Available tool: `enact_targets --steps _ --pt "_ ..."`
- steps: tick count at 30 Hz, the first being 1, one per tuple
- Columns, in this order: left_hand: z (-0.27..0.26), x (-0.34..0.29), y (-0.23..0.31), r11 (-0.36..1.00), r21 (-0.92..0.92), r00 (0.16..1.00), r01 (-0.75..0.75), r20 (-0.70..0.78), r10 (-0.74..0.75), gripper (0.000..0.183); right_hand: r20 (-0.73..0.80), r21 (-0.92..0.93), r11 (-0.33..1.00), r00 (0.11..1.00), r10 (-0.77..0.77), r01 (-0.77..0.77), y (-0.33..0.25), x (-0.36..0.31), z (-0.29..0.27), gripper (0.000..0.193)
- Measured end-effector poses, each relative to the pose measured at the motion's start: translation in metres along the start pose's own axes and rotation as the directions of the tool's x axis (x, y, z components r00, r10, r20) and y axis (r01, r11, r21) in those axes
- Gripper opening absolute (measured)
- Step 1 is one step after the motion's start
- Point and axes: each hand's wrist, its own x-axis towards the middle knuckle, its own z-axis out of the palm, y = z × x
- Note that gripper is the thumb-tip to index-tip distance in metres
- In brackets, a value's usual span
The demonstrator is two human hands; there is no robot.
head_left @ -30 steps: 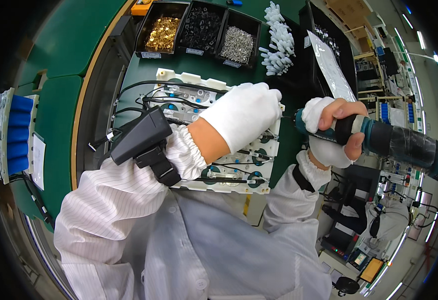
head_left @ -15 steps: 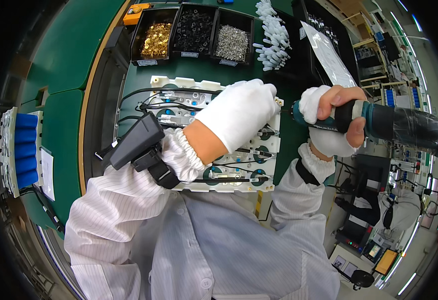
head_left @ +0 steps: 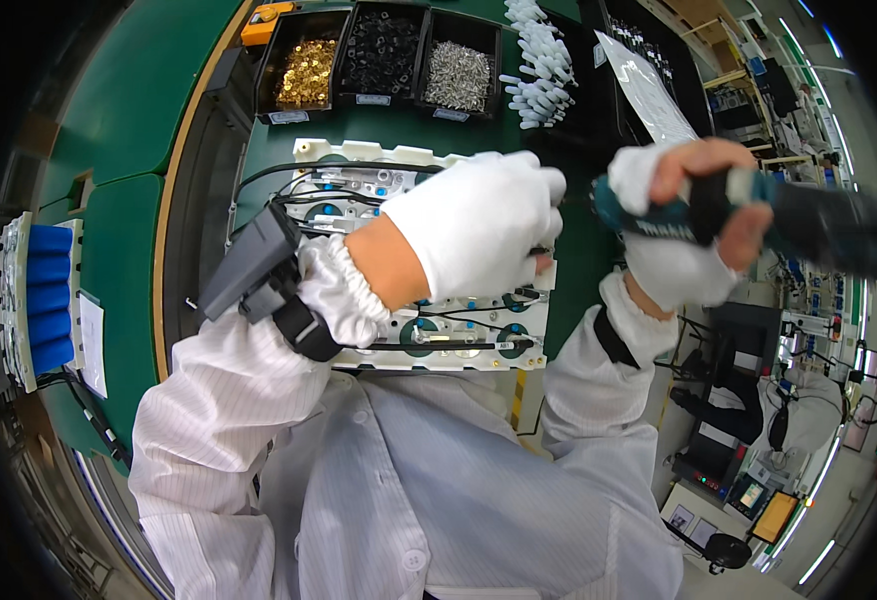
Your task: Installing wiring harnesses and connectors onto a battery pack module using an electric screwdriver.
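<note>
My left hand (head_left: 484, 222), in a white glove with a bare thumb tip, is closed over the right side of a white plastic frame (head_left: 531, 325). Its curled fingers hide whatever they may hold. Black cables (head_left: 439, 346) and blue-dotted metal fittings run across this frame. To the right of it, my right hand (head_left: 674, 215) grips a teal and black power screwdriver (head_left: 704, 208) lying roughly level, its bit end toward my left hand. Motion blurs the screwdriver's rear, and its thin bit is hard to make out.
Behind the frame stand black bins of brass-coloured parts (head_left: 309, 78), black parts (head_left: 383, 50) and silver screws (head_left: 458, 78). A heap of white plastic pieces (head_left: 542, 72) lies beside them, near a plastic-covered sheet (head_left: 644, 88). A second frame with blue cylinders (head_left: 51, 297) stands far left.
The screwdriver has tilted slightly, its rear swinging in my right hand. My left hand has turned a little, and its thumb tip now shows. The whole view has shifted slightly.
</note>
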Motion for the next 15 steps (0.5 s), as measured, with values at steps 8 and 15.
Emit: enact_targets --steps 8,15 --pt "0.013 -0.002 0.005 0.997 0.074 0.999 0.018 0.028 -0.020 0.014 0.024 -0.040 0.991 0.991 0.130 -0.129 -0.016 -0.027 0.001 0.056" --pt "0.016 0.001 0.004 1.000 -0.003 0.999 0.011 -0.036 -0.011 0.009 0.071 -0.099 0.984 0.986 0.154 -0.147 -0.008 -0.024 -0.003 0.052"
